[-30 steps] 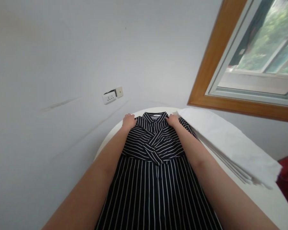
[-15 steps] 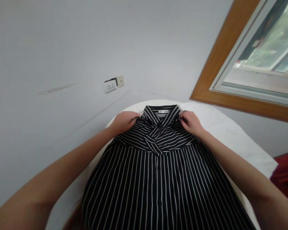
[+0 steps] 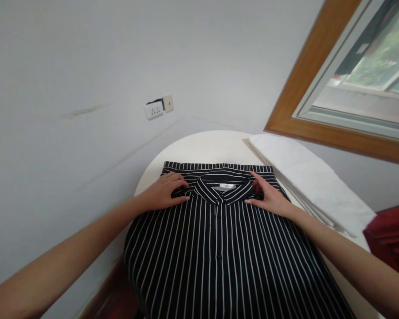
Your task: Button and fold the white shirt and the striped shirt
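A black shirt with thin white stripes (image 3: 219,248) lies front up on a round white table (image 3: 206,146), its collar (image 3: 224,188) toward the far side. My left hand (image 3: 164,192) rests flat on the left shoulder beside the collar, fingers stretched out. My right hand (image 3: 269,197) lies flat on the right shoulder, fingertips touching the collar's edge. Neither hand grips the cloth. The shirt's lower part hangs off the near edge.
A stack of white sheets (image 3: 306,177) lies on the table to the right of the shirt. A wall socket (image 3: 158,107) is on the grey wall behind. A wood-framed window (image 3: 335,133) is at upper right. Something dark red (image 3: 389,239) stands at far right.
The shirt's top, which was held up by both hands near the collar, now lies flat on the table. Both hands have opened and press down beside the collar.
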`<state>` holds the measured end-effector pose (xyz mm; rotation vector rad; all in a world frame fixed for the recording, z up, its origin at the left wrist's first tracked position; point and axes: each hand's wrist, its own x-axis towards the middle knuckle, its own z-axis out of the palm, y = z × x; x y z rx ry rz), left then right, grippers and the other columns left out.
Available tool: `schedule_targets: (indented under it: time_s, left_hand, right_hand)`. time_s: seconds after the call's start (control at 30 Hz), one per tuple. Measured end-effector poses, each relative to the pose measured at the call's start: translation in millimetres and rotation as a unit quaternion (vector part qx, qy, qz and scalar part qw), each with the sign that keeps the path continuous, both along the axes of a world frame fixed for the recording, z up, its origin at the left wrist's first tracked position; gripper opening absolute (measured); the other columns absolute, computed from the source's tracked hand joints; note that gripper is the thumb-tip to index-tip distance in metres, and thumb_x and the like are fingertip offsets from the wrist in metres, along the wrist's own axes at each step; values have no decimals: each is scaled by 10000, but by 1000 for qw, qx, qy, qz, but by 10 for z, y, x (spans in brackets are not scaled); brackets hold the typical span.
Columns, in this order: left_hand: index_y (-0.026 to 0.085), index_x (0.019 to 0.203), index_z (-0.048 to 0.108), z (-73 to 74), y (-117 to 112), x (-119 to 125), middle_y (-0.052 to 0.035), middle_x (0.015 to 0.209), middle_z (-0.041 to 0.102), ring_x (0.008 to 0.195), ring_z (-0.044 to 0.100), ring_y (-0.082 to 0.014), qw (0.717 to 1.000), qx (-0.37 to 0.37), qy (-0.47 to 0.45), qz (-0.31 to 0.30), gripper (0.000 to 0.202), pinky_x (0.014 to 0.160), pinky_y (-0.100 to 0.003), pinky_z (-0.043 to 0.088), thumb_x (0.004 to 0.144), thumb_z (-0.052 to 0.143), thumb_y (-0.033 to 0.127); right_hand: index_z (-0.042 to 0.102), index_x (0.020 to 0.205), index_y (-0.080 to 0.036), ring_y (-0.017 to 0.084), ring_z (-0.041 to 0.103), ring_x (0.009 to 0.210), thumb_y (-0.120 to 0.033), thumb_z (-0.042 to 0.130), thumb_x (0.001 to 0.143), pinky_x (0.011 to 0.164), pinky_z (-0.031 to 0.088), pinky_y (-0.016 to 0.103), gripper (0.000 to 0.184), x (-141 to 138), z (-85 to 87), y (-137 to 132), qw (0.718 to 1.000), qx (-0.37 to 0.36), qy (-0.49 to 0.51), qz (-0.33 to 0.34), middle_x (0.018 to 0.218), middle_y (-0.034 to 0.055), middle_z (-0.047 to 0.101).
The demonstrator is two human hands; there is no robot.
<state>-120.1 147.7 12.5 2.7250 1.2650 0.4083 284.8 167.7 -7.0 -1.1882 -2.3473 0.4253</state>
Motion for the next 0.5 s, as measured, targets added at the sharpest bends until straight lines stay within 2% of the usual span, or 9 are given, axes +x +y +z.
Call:
schedule_targets:
  time_s: [0.03,0.07,0.13,0.17,0.2,0.27,0.3,0.37,0.5]
  left_hand:
    - [208,1045,606,-24,20,57,-53,1046,582,1030,505,-224,1000,-8,-11,5,339,949,-399,394,846,549,476]
    - [202,1013,609,-52,41,112,-49,1010,587,1005,512,-217,1000,-16,-23,9,328,930,-390,404,855,538,480]
    - [194,955,608,-104,69,201,-38,936,586,942,525,-197,998,-34,-48,10,275,880,-361,428,879,515,442]
    - [192,946,603,-119,70,231,-33,909,581,906,530,-183,997,-41,-61,9,243,848,-342,439,890,507,408]
    - [191,952,596,-124,58,249,-29,895,575,874,531,-171,996,-43,-76,9,211,816,-322,448,898,499,370]
    - [192,983,580,-108,-11,251,-28,904,567,847,531,-154,994,-28,-102,11,167,783,-298,456,909,478,302]
    - [194,997,576,-90,-68,235,-32,921,566,854,532,-152,994,-12,-109,7,161,784,-295,457,914,467,277]
    - [204,1006,582,-52,-215,184,-39,949,568,885,532,-157,995,17,-99,-16,165,805,-301,456,920,447,241]
    - [236,1030,599,3,-523,73,-41,995,585,926,537,-165,995,-4,-31,-93,197,849,-314,449,912,446,195]
  right_hand:
    - [295,1421,-190,190,582,814,-469,665,771,745,505,366,799,-29,-7,33,999,-27,17,-16,1063,88,594]
    - [361,1386,-190,185,583,789,-477,658,774,725,507,361,738,-56,-9,65,998,-48,24,-25,1046,83,601]
    - [566,1166,-183,180,576,750,-461,635,796,706,499,353,468,-100,14,110,997,-79,15,-13,939,56,623]
    - [618,1024,-184,181,572,749,-435,622,810,709,493,350,331,-114,40,113,997,-82,12,1,884,42,624]
    - [628,917,-186,183,569,761,-396,605,824,720,487,349,231,-121,75,99,997,-74,14,15,847,34,620]
    - [608,848,-191,187,561,812,-275,564,836,754,477,349,96,-109,157,8,998,-27,28,43,844,32,607]
    - [603,871,-192,190,555,839,-209,546,823,771,471,352,76,-89,195,-67,998,6,28,60,867,38,601]
    - [600,952,-194,198,543,885,-109,514,777,796,462,360,212,-27,246,-257,993,54,-7,107,918,53,592]
    - [586,1119,-217,215,532,1009,-98,500,798,880,444,395,353,109,227,-631,976,80,-101,177,1063,74,587]
